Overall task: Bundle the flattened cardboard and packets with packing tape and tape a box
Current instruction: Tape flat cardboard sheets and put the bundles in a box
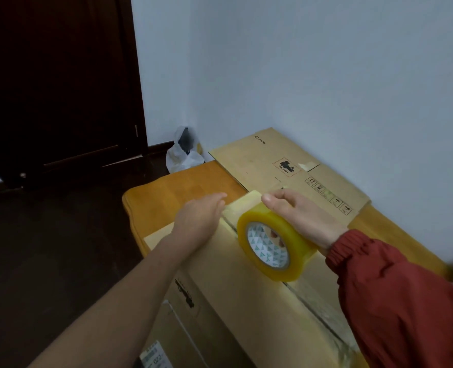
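box (233, 288) sits near centre on the wooden surface (167, 192), top flaps closed, centre seam running from near right to far left. tape roll (274, 241), yellowish clear packing tape with a triangle-patterned core, stands on edge on the box top, right over the seam. right hand (299, 211), in a red sleeve (395, 288), is at the right side of the roll; grip is closed on the roll, thumb laid over its far top rim, other fingers hidden behind it. left hand (201, 216), bare forearm, lies palm down on the box top just left of the roll, fingers straight and pointing far; grip open, pressing the flap, holding nothing. glossy tape strip (313, 308) covers the seam on the near side of the roll. a paler band runs from the roll to the far edge of the box, between the two hands; cannot tell if it's fully stuck down. flattened cardboard (286, 166) lies flat on the surface at far right, against the wall (326, 75), printed with handling marks and a un 3481 label; it's just beyond the box, apart from both hands. white shipping label (155, 357) is on the near left side of the box, text too blurred to read. white plastic bag (184, 155) is on the floor (47, 248) in the far corner, beside the dark door (60, 88)
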